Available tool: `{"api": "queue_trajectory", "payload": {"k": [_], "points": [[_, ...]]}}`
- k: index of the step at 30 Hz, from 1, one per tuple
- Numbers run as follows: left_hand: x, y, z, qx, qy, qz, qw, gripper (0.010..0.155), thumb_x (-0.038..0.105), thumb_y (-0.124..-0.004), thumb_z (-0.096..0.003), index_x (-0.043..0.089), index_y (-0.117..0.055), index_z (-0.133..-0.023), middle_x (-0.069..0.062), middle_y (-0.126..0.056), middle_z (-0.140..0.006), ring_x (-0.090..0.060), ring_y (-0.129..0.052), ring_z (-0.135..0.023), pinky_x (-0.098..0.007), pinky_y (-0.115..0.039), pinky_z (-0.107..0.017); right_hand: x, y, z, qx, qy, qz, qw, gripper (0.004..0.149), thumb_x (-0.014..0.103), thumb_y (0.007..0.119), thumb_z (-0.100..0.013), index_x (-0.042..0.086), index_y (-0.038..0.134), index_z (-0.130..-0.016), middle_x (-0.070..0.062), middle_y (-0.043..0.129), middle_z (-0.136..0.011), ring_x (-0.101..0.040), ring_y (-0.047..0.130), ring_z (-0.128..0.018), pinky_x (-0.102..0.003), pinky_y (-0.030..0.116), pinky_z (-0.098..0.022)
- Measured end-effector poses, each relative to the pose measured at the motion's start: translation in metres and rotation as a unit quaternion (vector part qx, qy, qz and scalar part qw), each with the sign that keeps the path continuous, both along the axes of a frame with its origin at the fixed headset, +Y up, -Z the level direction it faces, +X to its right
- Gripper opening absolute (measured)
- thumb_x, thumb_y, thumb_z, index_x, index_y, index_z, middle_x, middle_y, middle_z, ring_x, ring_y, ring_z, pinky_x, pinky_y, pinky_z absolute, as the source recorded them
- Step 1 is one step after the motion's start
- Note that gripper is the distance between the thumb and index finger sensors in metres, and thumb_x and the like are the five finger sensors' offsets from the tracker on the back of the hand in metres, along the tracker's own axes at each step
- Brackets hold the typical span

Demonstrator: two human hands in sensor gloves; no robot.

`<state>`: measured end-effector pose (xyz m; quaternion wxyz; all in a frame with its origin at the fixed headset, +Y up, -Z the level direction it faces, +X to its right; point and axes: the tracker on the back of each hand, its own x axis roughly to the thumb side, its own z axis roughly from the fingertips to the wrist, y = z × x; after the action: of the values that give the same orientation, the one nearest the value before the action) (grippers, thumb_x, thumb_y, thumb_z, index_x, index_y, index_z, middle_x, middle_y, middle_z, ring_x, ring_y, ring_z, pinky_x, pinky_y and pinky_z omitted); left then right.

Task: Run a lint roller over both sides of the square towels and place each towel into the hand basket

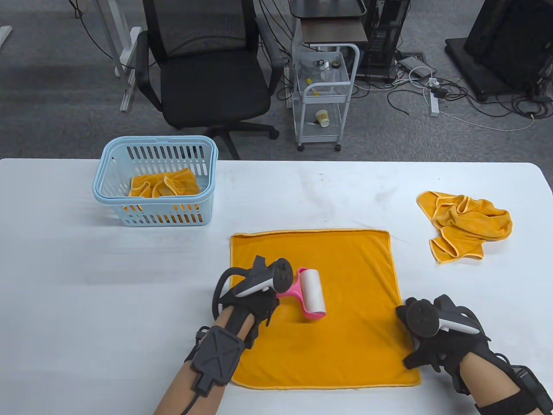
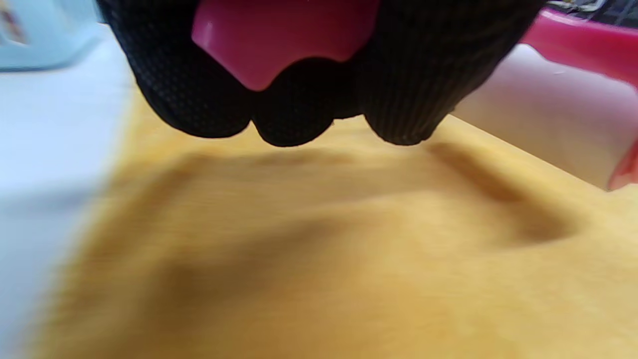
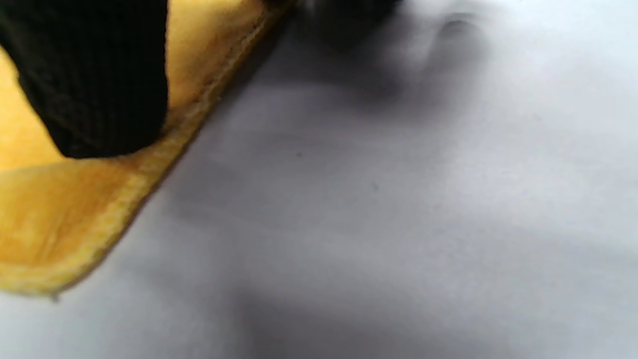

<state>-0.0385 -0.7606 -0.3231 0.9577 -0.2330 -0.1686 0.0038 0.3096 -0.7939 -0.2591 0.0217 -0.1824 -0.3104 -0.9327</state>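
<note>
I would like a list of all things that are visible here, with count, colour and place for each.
flat towel: 1, orange, spread on the table's near middle
crumpled towel: 1, orange, table's right side
basket towel: 1, orange, inside the basket
basket: 1, light blue, table's far left
lint roller: 1, pink frame, white roll, on the flat towel
table: 1, white
chair: 1, black, behind the table
cart: 1, white, beside the chair
left hand: black glove, grips the roller's handle
right hand: black glove, presses the flat towel's near right corner
</note>
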Motion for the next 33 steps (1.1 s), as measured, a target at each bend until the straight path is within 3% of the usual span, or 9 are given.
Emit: {"api": "queue_trajectory", "payload": {"k": [5, 9, 14, 16, 18, 21, 24, 28, 33], "points": [[0.008, -0.009, -0.007, 0.038, 0.003, -0.055, 0.998, 0.049, 0.035, -0.084, -0.0512, 0.039, -0.061, -0.094, 0.007, -0.081, -0.090, -0.023, -0.095, -0.073, -0.053, -0.082, -0.062, 0.001, 0.000, 0.000, -0.001, -0.001, -0.002, 1.000, 0.113, 0.060, 0.090, -0.040, 0.012, 0.018, -0.111, -0.024, 0.010, -0.113, -0.054, 0.018, -0.103, -0.075, 0.037, -0.068], [-0.033, 0.004, -0.016, 0.070, 0.046, -0.183, 0.980, 0.041, 0.031, -0.085, -0.0519, 0.042, -0.068, -0.087, 0.007, -0.082, -0.092, -0.026, -0.096, -0.077, -0.058, -0.079, -0.063, 0.001, 0.000, 0.000, -0.001, -0.001, -0.001, 1.000, 0.113, 0.060, 0.090, -0.040, 0.011, 0.018, -0.111, -0.024, 0.011, -0.113, -0.054, 0.018, -0.103, -0.075, 0.037, -0.068], [-0.090, 0.017, -0.021, 0.074, 0.102, -0.274, 0.953, 0.040, 0.028, -0.086, -0.0517, 0.042, -0.071, -0.086, 0.005, -0.081, -0.096, -0.028, -0.093, -0.083, -0.061, -0.076, -0.065, 0.000, 0.001, 0.001, -0.001, -0.002, 0.000, 1.000, 0.113, 0.059, 0.091, -0.040, 0.011, 0.018, -0.111, -0.024, 0.011, -0.113, -0.055, 0.018, -0.103, -0.076, 0.037, -0.068], [-0.102, 0.021, -0.023, 0.065, 0.107, -0.257, 0.958, 0.040, 0.028, -0.085, -0.0517, 0.042, -0.071, -0.087, 0.005, -0.079, -0.096, -0.027, -0.092, -0.083, -0.060, -0.076, -0.066, 0.001, 0.000, 0.001, -0.001, -0.002, -0.001, 1.000, 0.113, 0.059, 0.091, -0.040, 0.011, 0.018, -0.111, -0.025, 0.011, -0.113, -0.055, 0.018, -0.103, -0.076, 0.037, -0.068], [-0.102, 0.024, -0.024, 0.035, 0.114, -0.187, 0.975, 0.043, 0.029, -0.085, -0.0523, 0.040, -0.067, -0.089, 0.004, -0.077, -0.096, -0.028, -0.090, -0.082, -0.060, -0.076, -0.065, 0.001, 0.000, 0.001, -0.002, -0.002, -0.002, 1.000, 0.113, 0.059, 0.091, -0.040, 0.011, 0.018, -0.111, -0.025, 0.010, -0.113, -0.055, 0.017, -0.103, -0.076, 0.037, -0.068], [-0.074, 0.020, -0.029, 0.024, 0.103, -0.071, 0.992, 0.048, 0.032, -0.086, -0.0520, 0.038, -0.062, -0.093, 0.004, -0.078, -0.095, -0.025, -0.092, -0.078, -0.056, -0.081, -0.061, 0.001, 0.000, 0.001, -0.002, -0.002, -0.002, 1.000, 0.113, 0.059, 0.091, -0.040, 0.011, 0.018, -0.111, -0.024, 0.010, -0.113, -0.054, 0.017, -0.103, -0.075, 0.036, -0.068], [-0.039, 0.010, -0.032, 0.033, 0.078, -0.027, 0.996, 0.051, 0.035, -0.086, -0.0509, 0.037, -0.060, -0.094, 0.005, -0.078, -0.094, -0.024, -0.094, -0.076, -0.051, -0.085, -0.059, 0.001, 0.000, 0.001, -0.003, -0.003, -0.003, 1.000, 0.113, 0.059, 0.090, -0.040, 0.011, 0.018, -0.111, -0.024, 0.010, -0.113, -0.054, 0.017, -0.103, -0.075, 0.036, -0.068], [-0.019, -0.003, -0.036, 0.040, 0.076, -0.035, 0.996, 0.051, 0.038, -0.084, -0.0507, 0.035, -0.059, -0.095, 0.003, -0.078, -0.094, -0.024, -0.095, -0.075, -0.049, -0.086, -0.058, 0.001, 0.000, 0.001, -0.003, -0.004, -0.004, 1.000, 0.112, 0.059, 0.090, -0.040, 0.012, 0.018, -0.111, -0.024, 0.010, -0.113, -0.054, 0.017, -0.103, -0.075, 0.036, -0.068], [-0.050, -0.001, -0.037, 0.067, 0.108, -0.131, 0.983, 0.045, 0.035, -0.083, -0.0514, 0.037, -0.064, -0.092, 0.004, -0.080, -0.094, -0.027, -0.094, -0.077, -0.054, -0.081, -0.061, 0.001, 0.000, 0.001, -0.004, -0.004, -0.005, 1.000, 0.112, 0.059, 0.091, -0.040, 0.011, 0.018, -0.111, -0.024, 0.010, -0.113, -0.054, 0.016, -0.103, -0.075, 0.036, -0.068]]}}
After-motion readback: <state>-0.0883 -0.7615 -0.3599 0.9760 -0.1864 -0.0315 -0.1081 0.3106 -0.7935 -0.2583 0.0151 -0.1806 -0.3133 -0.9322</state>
